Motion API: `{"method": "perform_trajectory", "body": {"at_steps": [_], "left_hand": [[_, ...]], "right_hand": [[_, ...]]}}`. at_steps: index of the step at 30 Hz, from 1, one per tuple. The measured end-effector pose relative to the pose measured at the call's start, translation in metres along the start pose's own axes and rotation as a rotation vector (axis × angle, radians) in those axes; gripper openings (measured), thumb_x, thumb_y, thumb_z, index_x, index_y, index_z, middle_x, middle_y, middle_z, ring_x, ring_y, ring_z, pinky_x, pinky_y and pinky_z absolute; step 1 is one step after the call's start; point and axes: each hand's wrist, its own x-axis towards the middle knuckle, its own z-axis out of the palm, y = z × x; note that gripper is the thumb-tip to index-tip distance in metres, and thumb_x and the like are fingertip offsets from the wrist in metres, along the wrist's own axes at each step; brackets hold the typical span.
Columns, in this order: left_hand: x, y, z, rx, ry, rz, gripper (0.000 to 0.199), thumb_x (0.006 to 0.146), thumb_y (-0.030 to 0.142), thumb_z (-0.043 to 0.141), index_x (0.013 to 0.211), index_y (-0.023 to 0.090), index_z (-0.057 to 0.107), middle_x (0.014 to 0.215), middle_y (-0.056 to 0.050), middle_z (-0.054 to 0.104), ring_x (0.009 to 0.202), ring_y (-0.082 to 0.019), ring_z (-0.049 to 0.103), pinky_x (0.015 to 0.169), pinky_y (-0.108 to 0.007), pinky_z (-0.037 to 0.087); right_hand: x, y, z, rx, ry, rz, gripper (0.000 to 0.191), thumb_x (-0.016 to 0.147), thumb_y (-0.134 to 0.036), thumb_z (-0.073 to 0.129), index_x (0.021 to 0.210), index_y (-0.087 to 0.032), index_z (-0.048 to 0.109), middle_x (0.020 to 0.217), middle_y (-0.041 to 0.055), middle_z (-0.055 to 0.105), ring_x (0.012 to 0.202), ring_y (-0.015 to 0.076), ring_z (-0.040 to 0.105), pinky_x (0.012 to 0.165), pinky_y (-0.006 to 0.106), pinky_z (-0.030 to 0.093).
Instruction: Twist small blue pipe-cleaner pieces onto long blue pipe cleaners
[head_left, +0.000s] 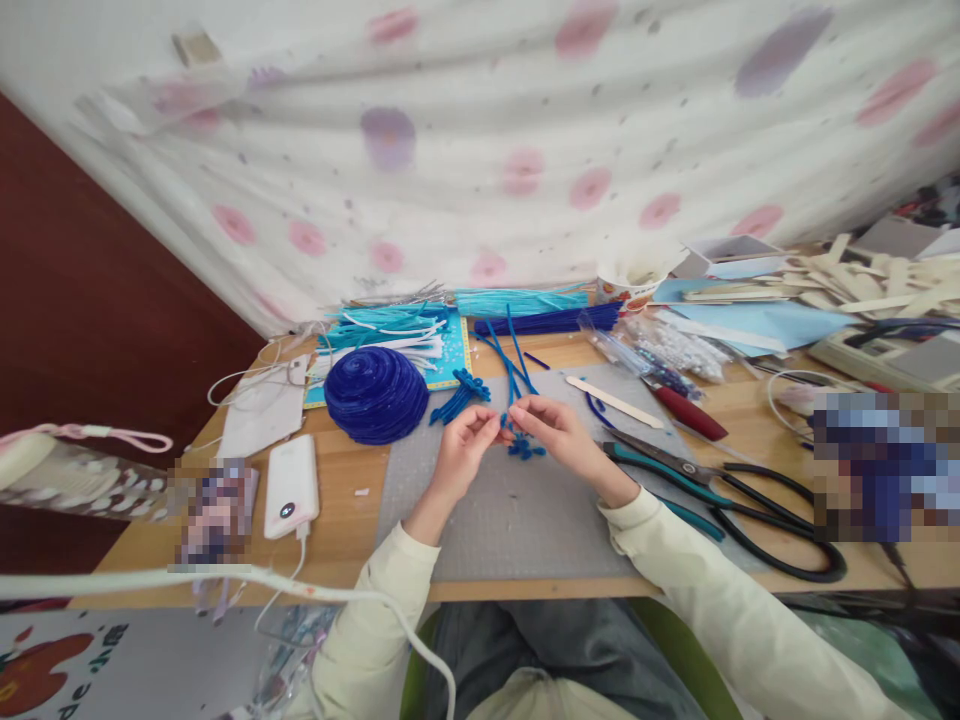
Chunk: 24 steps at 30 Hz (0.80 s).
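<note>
Above the grey cutting mat (480, 540), my left hand (459, 455) and my right hand (561, 435) meet almost fingertip to fingertip. Both are closed in a pinch on a blue pipe cleaner (505, 420), mostly covered by the fingers. Long blue pipe cleaners (511, 365) lie crossed just beyond the fingertips. Short curled blue pieces (529, 451) rest on the mat below my right hand. To the left of them is a bunch of bent blue pipe cleaners (461, 395). Further left stands a dark blue coiled dome (376, 395).
At right lie teal pliers (667, 470), black-handled scissors (780, 525), a red-handled knife (690, 412) and a wooden craft stick (615, 402). Bundled pipe cleaners (547, 320) line the back. A white power bank (292, 485) sits left; a white cable (337, 592) crosses the front left.
</note>
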Motion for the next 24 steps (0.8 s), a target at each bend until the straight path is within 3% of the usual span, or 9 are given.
{"method": "perform_trajectory", "body": {"at_steps": [7,13,19,24], "left_hand": [[-0.005,-0.004,0.003,0.262,0.110,0.219,0.017,0.080,0.035,0.061,0.080,0.018,0.060,0.076,-0.002,0.065,0.070,-0.013,0.063,0.069,-0.026,0.049],[-0.004,0.003,0.004,0.133,0.113,0.151,0.020,0.075,0.037,0.066,0.076,0.018,0.059,0.069,0.000,0.065,0.064,-0.013,0.062,0.065,-0.026,0.050],[-0.005,0.003,0.002,0.061,0.088,0.131,0.019,0.079,0.037,0.062,0.078,0.018,0.061,0.070,-0.001,0.066,0.066,-0.013,0.064,0.068,-0.027,0.051],[-0.003,0.002,0.004,0.049,0.111,0.113,0.024,0.067,0.031,0.074,0.084,0.017,0.064,0.078,-0.002,0.068,0.073,-0.014,0.065,0.071,-0.028,0.053]], "right_hand": [[-0.001,0.008,-0.002,-0.065,0.025,-0.019,0.024,0.079,-0.041,0.065,0.079,-0.017,0.060,0.074,0.0006,0.061,0.069,0.0127,0.057,0.066,0.027,0.044],[0.001,0.010,-0.005,-0.024,-0.002,0.001,0.026,0.077,-0.042,0.066,0.080,-0.017,0.060,0.072,0.0004,0.061,0.065,0.0118,0.056,0.062,0.026,0.044],[0.002,0.007,-0.005,0.043,-0.016,0.033,0.027,0.074,-0.042,0.069,0.079,-0.016,0.059,0.071,-0.0009,0.059,0.062,0.0098,0.054,0.057,0.023,0.042],[0.004,0.007,-0.004,0.022,0.009,0.038,0.028,0.074,-0.043,0.069,0.077,-0.017,0.060,0.069,-0.0017,0.058,0.060,0.0095,0.051,0.056,0.023,0.042]]}}
